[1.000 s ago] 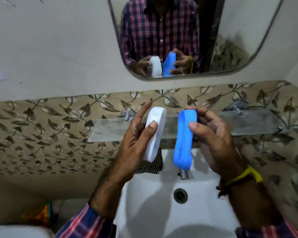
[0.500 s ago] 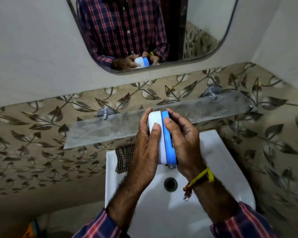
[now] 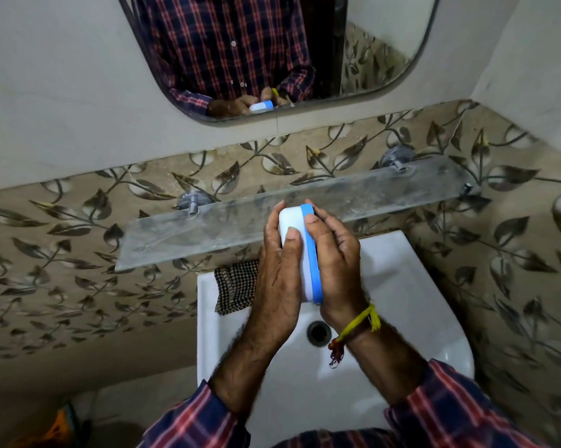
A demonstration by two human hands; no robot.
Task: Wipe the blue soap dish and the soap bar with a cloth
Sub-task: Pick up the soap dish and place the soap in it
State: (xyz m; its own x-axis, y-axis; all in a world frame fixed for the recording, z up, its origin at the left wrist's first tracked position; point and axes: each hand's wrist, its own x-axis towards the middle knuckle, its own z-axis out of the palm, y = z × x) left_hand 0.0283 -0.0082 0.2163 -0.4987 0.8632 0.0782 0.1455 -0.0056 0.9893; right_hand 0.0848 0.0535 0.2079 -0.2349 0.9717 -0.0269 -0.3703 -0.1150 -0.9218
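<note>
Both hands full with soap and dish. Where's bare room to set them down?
Glass shelf: bare right of the hands, and left toward its left bracket. Sink rim right of the right hand is bare. Crowded: rim's back left corner, where the cloth lies beside the left hand.

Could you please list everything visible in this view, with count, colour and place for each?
soap bar: one, white, pressed against the dish, between both hands
soap dish: one, blue, right of the soap
cloth: one, dark checked, on the basin's back left corner
basin: one, white, below the shelf
drain: one, dark, in the basin
glass shelf: one, clear, on the leaf-patterned wall
mirror: one, above the shelf
left hand: grips the soap
right hand: grips the dish, yellow thread at the wrist
</note>
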